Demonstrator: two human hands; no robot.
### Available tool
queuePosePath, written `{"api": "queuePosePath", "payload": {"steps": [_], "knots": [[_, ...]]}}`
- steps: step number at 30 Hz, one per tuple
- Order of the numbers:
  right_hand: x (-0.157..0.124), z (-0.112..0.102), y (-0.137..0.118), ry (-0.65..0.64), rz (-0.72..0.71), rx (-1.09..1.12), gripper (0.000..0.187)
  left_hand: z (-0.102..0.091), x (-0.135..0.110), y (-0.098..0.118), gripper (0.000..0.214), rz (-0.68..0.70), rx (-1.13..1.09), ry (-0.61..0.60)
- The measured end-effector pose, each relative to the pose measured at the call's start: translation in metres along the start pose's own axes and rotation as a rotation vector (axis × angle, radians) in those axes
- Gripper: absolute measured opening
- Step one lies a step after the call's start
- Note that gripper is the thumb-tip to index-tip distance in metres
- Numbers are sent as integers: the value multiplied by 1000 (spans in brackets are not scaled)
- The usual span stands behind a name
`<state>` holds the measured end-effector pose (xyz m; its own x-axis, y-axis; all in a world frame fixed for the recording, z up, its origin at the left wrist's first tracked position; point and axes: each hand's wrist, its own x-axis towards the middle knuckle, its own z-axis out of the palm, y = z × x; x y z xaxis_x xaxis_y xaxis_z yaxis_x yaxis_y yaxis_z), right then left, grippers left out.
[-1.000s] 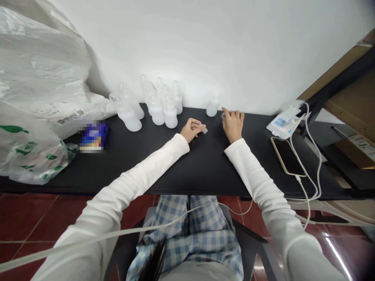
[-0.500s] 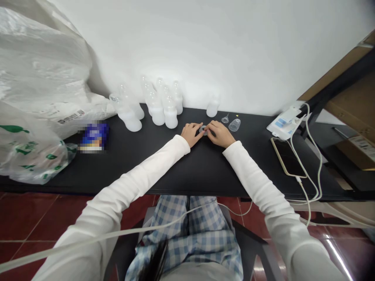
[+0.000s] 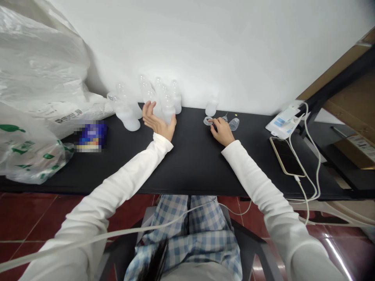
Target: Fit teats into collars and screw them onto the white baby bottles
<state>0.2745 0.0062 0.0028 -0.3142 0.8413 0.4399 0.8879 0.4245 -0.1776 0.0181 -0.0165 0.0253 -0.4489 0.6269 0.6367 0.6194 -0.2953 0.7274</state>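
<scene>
My left hand [image 3: 159, 123] is held palm up with fingers spread in front of a group of milky baby bottles [image 3: 169, 107] with clear domed caps. It partly covers the group; contact cannot be made out. My right hand [image 3: 222, 132] rests on the black table, its index fingertip on the edge of a clear plastic ring [image 3: 208, 121] and its thumb apart from it. Just behind the ring stands a single milky bottle [image 3: 211, 107] by the wall. Beside my right hand are a clear nipple [image 3: 225, 116], partly hidden, and a clear cap [image 3: 234, 124] lying on its side.
More bottles [image 3: 129, 119] stand at the left, near a blue packet [image 3: 93, 134] and large plastic bags [image 3: 35, 148]. To the right lie a phone [image 3: 287, 156] with cables and a white power strip [image 3: 283, 121]. A cable [image 3: 123, 233] crosses above my lap.
My left hand has left the ring, moved left to the bottles and turned its palm up. The ring has shifted back toward the single bottle, with my right hand beside it.
</scene>
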Motion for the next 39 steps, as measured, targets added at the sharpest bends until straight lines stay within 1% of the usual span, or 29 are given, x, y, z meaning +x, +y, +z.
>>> {"api": "queuePosePath", "payload": {"steps": [1, 3, 6, 9, 11, 14, 16, 18, 19, 20, 22, 24, 25, 27, 29, 31, 32, 33, 35, 36, 37, 39], "knots": [[0, 1, -1, 7, 3, 6, 36, 2, 0, -1, 79, -30, 23, 22], [-1, 2, -2, 25, 15, 4, 37, 9, -1, -3, 87, -107, 67, 7], [0, 0, -6, 63, 45, 19, 38, 19, -5, -9, 84, -184, 116, -76], [1, -4, -13, 113, 65, 116, 35, 26, -8, -17, 73, -180, 139, -125], [1, -6, -19, 137, 48, 201, 36, 29, -8, -21, 69, -166, 158, -153], [0, -7, -29, 152, 13, 300, 42, 32, -6, -24, 66, -160, 176, -199], [-2, -5, -37, 162, 5, 382, 49, 32, -4, -23, 62, -145, 146, -251], [-3, 0, -43, 188, 25, 518, 55, 30, -5, -20, 60, -76, 85, -344], [-3, 2, -45, 207, 60, 607, 58, 28, -6, -17, 59, -12, 54, -405], [-3, 5, -47, 228, 115, 706, 61, 26, -8, -13, 58, 70, 30, -470], [-1, 8, -48, 272, 281, 895, 68, 20, -12, -6, 52, 251, 15, -582], [0, 7, -47, 276, 438, 1008, 78, 15, -16, 1, 45, 395, 28, -643], [1, 5, -45, 266, 490, 1031, 81, 13, -17, 3, 41, 447, 33, -661], [0, -1, -42, 231, 515, 994, 78, 10, -18, 5, 37, 521, 22, -693], [-1, -5, -40, 209, 485, 884, 68, 9, -15, 3, 35, 573, -9, -738], [-2, -8, -39, 199, 468, 772, 63, 9, -11, -1, 31, 605, -39, -782], [-3, -8, -38, 201, 468, 734, 63, 9, -9, -3, 33, 611, -50, -798], [-3, -7, -37, 208, 474, 716, 63, 9, -7, -5, 40, 611, -60, -807], [-3, -6, -37, 232, 480, 698, 65, 9, -5, -5, 55, 588, -86, -815], [-3, -5, -36, 246, 479, 685, 66, 8, -5, -4, 58, 564, -105, -816], [-3, -4, -37, 259, 475, 665, 68, 7, -5, -2, 59, 529, -131, -818], [-5, -4, -37, 280, 437, 598, 71, 5, -7, 3, 52, 424, -211, -808]]}}
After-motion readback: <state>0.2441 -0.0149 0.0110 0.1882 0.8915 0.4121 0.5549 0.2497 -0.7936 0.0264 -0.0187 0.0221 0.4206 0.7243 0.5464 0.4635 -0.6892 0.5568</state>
